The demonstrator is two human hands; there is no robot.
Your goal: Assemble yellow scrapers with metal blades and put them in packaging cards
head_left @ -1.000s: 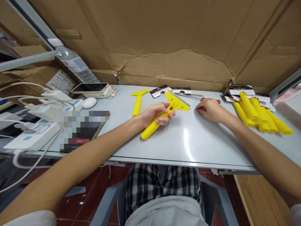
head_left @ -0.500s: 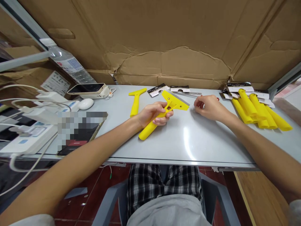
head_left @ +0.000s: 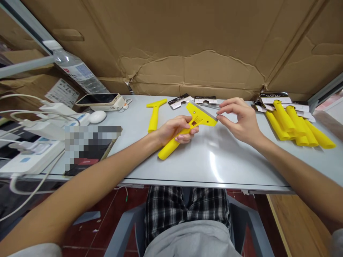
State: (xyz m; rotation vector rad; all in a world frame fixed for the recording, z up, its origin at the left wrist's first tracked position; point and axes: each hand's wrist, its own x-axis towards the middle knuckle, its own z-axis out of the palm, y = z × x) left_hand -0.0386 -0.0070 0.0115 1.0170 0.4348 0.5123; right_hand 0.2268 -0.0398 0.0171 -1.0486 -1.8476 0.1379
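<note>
A yellow scraper (head_left: 171,147) is wrapped by the fingers of my left hand (head_left: 178,130) around its handle, just below the head. Its wide head points up and right, with a grey metal blade along the far edge. My right hand (head_left: 239,119) is at the right corner of that head, thumb and index fingertips nearly together beside the blade's end. Whatever lies between those fingertips is too small to make out. Left of the held one, a second yellow scraper (head_left: 153,117) lies on the table.
Black-and-white cards (head_left: 205,101) lie along the back of the grey table (head_left: 187,169). Several yellow handles with cards (head_left: 301,128) are piled at the right. On the left are power strips (head_left: 34,153), a phone (head_left: 98,99), a white mouse (head_left: 97,116) and a water bottle (head_left: 80,71).
My right hand has risen and turned, bringing its thumb and index fingertips against the blade's right end. The scraper in my left hand has barely moved.
</note>
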